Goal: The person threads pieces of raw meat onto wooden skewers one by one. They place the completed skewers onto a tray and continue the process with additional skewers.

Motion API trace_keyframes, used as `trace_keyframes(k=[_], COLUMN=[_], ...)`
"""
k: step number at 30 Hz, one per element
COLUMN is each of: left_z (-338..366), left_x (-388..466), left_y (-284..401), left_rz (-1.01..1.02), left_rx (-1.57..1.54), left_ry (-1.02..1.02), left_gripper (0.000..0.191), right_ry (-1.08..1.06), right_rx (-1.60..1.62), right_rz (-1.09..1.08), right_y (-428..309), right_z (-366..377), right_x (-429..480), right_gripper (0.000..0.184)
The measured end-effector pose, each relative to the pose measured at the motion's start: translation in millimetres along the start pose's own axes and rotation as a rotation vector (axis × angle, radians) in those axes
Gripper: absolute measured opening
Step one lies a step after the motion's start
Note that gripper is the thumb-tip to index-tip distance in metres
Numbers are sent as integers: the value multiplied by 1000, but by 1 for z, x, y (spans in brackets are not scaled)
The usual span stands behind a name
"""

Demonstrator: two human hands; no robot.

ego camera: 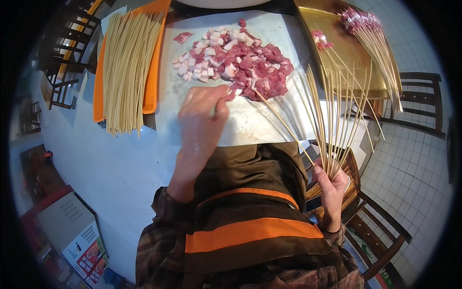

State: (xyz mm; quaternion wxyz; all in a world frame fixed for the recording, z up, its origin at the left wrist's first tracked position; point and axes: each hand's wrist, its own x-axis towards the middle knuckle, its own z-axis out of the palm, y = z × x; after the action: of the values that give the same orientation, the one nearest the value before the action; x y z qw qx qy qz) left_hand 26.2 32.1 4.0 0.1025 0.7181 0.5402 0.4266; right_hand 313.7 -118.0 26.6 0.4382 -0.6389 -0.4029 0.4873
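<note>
My right hand [332, 184] grips a fanned bundle of bamboo skewers [326, 119]. A single skewer [283, 123] slants out from its thumb towards the meat, and the far tip overlaps a piece at the pile's near edge; whether it pierces that piece I cannot tell. At the pile's lower left, my left hand [202, 108] pinches a small piece of meat [232, 93], partly hidden by the fingers. The pile of diced red meat [260, 67] and white fat cubes [196, 65] lies on a pale board [195, 133] before me.
To the left, an orange tray [151, 90] bears many loose skewers [126, 72]. On the right, a gold metal tray [310, 21] holds loaded skewers [375, 54], with more [321, 39] at its near side. Wooden chairs [420, 97] stand beyond. A white bowl [223, 3] edges the top.
</note>
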Motion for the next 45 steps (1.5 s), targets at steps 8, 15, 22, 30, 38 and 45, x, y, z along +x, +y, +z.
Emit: trace_keyframes(k=[8,15,22,30,38,45], left_z=[-20,-24,-18,-19,-17,-17], left_x=[-9,-8,-12,-10,-9,-7], left_y=[-18,-18,-14,-14,-14,-16], left_rz=[-30,-16,-92,-92,-67,-58], left_rx=[-28,-5,-31,-85,-91,-129], left_ry=[-93,1,-78,-103,-114,-127], left_gripper=[29,27,24,19,18,19], right_ry=[-105,-111,-128,-211,-244,-231], right_rx=[-177,-80,-79,-203,-152,-50], right_rz=[-25,5,26,79,104,133], right_y=[-10,-24,-29,-39,-28,-24], right_z=[4,14,20,11,7,13], right_x=[7,16,30,32,35,38], right_gripper=[16,13,15,14,15,16])
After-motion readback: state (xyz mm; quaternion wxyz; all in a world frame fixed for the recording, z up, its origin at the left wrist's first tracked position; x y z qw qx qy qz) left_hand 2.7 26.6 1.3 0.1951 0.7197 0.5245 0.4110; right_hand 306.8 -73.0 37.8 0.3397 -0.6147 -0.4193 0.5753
